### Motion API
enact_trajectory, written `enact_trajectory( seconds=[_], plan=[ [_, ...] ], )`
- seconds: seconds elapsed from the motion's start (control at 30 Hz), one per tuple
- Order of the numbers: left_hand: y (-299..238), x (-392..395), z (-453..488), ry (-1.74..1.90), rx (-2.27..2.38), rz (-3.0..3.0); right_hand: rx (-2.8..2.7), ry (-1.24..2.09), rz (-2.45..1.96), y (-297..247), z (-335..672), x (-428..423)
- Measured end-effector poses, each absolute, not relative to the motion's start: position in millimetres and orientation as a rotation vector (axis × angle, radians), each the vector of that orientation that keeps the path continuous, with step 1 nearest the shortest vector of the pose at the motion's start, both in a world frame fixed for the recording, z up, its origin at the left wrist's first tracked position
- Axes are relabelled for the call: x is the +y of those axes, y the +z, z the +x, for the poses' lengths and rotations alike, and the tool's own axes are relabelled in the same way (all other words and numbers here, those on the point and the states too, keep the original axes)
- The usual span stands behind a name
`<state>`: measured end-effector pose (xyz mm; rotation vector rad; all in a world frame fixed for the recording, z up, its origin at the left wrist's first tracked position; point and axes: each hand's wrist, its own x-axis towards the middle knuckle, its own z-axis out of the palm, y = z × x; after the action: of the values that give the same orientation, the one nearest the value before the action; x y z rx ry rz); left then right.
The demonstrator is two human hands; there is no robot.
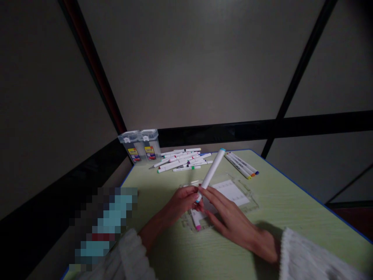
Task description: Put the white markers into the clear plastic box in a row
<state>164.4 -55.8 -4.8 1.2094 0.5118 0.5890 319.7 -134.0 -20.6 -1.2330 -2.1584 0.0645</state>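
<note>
A white marker [212, 171] with light blue ends stands tilted up to the right above the table. My left hand [183, 200] grips it near its lower end. The fingertips of my right hand [230, 217] touch the marker's lower part, with the fingers stretched out and the thumb apart. Below my hands lies a clear plastic tray [253, 200] with a white printed sheet [233, 191] in it. A marker with a pink end [198, 226] lies at the tray's near left side, partly hidden by my left hand.
Many white markers with coloured ends lie in a loose pile [180, 160] at the back. Several more markers [241, 165] lie side by side at the back right. Two clear lidded boxes [150, 146] stand at the back left corner of the green table [285, 210]. A blurred-out patch [107, 225] covers the left edge.
</note>
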Motion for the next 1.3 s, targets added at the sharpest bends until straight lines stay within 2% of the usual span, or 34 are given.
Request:
enact_trajectory(
  seconds=[0.33,0.5,0.73,0.9,1.3],
  plan=[
    [-8.2,-54.7,163.5,0.551,0.472,1.243,-2.135,0.076,-1.208,-19.7,318.9,-134.1],
    [-7.9,-51.8,164.9,0.658,0.433,1.070,-2.059,0.065,-1.129,-23.1,319.7,-135.0],
    [-4.4,-45.1,158.3,0.799,0.454,0.893,-1.438,0.499,-1.037,-21.7,317.3,-129.1],
    [-9.6,-39.8,158.6,0.871,0.559,0.933,-1.166,0.579,-0.998,-14.6,320.9,-122.9],
    [-14.6,-28.8,156.4,1.058,0.749,0.990,-1.270,0.611,-1.061,-16.7,317.9,-127.9]
  ],
)
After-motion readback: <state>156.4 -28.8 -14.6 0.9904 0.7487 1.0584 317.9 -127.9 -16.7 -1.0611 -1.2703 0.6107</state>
